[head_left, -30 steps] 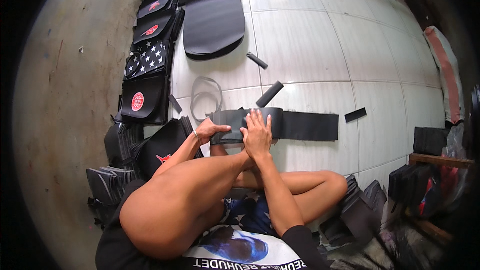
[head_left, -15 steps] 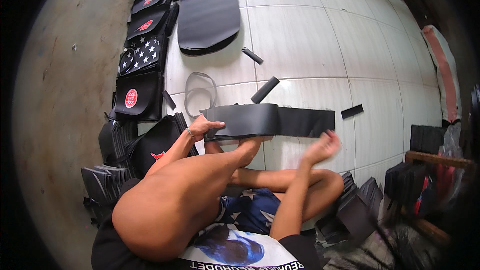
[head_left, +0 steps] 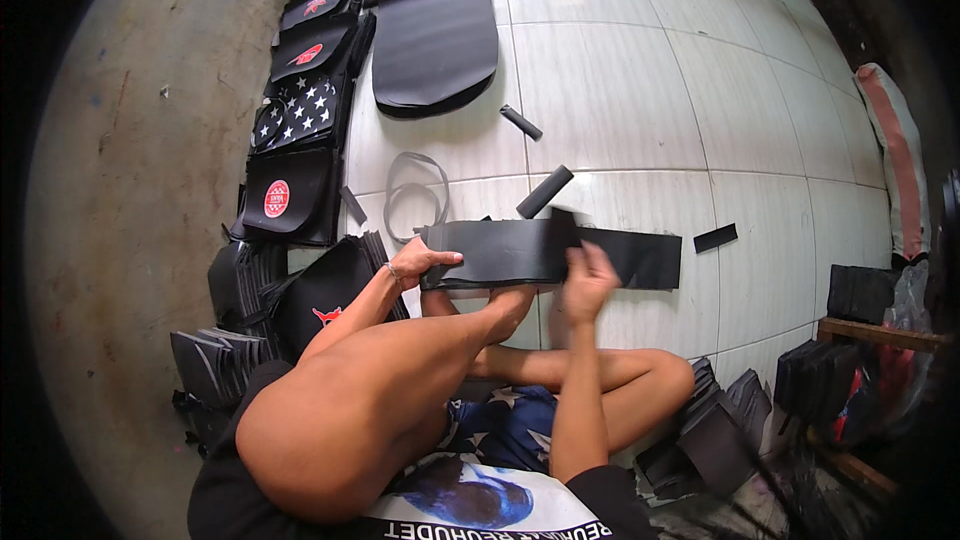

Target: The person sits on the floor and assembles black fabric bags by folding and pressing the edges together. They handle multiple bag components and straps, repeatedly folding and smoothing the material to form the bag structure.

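A stack of black leatherette-like strips (head_left: 500, 252) lies across my feet, in front of my bent legs. My left hand (head_left: 425, 260) grips the stack's left end, thumb flat on top and fingers underneath. At the stack's right end my right hand (head_left: 588, 280) is closed on the edge of the top strip, whose end (head_left: 565, 230) curls upward and is blurred. Beneath and beyond that edge, a longer black strip (head_left: 645, 260) stretches to the right over the floor tiles. My right fingertips are partly hidden by the strip.
Several small black offcuts (head_left: 545, 192) lie around the strips, beside a loose grey band loop (head_left: 418, 190). Rounded black sheets (head_left: 436, 45) are stacked farther off. Printed black flaps (head_left: 290, 195) line the left. At right stand black piles (head_left: 815, 380) and a wooden frame (head_left: 880, 335).
My right hand has moved left from the far end of the long strip to the stack's right edge. The top strip's end there is now raised. My left hand keeps its grip.
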`<state>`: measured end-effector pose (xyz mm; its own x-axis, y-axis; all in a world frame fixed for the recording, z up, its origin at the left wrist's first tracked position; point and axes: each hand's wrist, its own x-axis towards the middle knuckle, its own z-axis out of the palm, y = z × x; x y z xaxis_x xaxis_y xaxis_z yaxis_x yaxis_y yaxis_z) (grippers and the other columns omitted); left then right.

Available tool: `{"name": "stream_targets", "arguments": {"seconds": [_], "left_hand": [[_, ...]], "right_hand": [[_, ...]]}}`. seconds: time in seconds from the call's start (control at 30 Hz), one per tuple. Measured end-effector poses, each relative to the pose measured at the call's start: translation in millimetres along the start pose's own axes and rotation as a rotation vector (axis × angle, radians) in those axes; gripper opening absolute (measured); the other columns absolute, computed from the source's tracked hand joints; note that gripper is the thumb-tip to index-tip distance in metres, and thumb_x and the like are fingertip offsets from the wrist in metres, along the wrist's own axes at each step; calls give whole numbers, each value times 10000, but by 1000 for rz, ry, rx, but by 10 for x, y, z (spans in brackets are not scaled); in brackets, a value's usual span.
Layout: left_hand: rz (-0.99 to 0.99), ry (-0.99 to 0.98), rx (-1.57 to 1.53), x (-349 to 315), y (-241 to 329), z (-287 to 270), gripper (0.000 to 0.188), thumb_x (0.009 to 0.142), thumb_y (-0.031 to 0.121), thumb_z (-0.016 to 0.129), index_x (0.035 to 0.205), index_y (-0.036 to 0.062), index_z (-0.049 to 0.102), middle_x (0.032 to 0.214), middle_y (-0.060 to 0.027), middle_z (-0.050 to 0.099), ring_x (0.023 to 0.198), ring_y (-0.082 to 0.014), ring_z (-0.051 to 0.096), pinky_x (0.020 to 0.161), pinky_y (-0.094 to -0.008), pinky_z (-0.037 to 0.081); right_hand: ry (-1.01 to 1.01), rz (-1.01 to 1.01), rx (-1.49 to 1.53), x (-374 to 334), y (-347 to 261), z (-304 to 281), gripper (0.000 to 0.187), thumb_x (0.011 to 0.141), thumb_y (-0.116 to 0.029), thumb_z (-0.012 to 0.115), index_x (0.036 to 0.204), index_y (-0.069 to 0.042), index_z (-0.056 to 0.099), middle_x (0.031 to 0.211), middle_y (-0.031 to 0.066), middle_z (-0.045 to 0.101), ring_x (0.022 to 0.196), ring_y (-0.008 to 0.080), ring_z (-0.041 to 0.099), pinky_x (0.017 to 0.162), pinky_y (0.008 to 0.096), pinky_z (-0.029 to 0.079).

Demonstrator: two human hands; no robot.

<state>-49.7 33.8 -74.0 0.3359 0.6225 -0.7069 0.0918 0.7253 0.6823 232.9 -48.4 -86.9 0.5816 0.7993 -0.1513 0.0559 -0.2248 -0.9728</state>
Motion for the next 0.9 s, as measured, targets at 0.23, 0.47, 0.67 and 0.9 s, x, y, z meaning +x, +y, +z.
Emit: {"name": "stream_targets", "arguments": {"seconds": [0.23, 0.47, 0.67, 0.9], "left_hand": [[38, 33, -18, -121, -40, -148, 502, 741, 68, 802, 1200, 11, 605, 1080, -62, 674, 968, -168, 642, 891, -327, 516], [46, 7, -31, -67, 8, 53, 465, 734, 51, 812, 1156, 18, 620, 1052, -46, 671, 959, -169, 633, 872, -327, 518], [19, 2, -36, -18, 50, 17, 442, 746, 30, 792, 1156, 7, 629, 1055, -45, 679, 924, -157, 643, 853, -314, 526], [20, 17, -39, -111, 27, -22, 489, 729, 62, 810, 1173, 8, 614, 1080, -69, 676, 944, -169, 653, 873, -324, 530]], "right_hand": [[479, -156, 73, 14, -152, -378, 191, 910, -67, 564, 1096, -23, 571, 1096, 98, 585, 1017, 217, 571, 932, 360, 467], [-319, -441, -779, -357, -232, 594, 731, 821, -422, 690, 1362, 24, 486, 1513, 185, 351, 1419, 325, 295, 1173, 518, 142], [-192, -289, -275, -125, 113, 302, 378, 890, -182, 643, 1212, 12, 612, 1179, 130, 650, 1108, 261, 586, 1002, 398, 418], [915, 66, 22, 132, 202, -848, 165, 915, -80, 615, 1051, 14, 622, 964, 79, 628, 845, 168, 582, 751, 288, 495]]}}
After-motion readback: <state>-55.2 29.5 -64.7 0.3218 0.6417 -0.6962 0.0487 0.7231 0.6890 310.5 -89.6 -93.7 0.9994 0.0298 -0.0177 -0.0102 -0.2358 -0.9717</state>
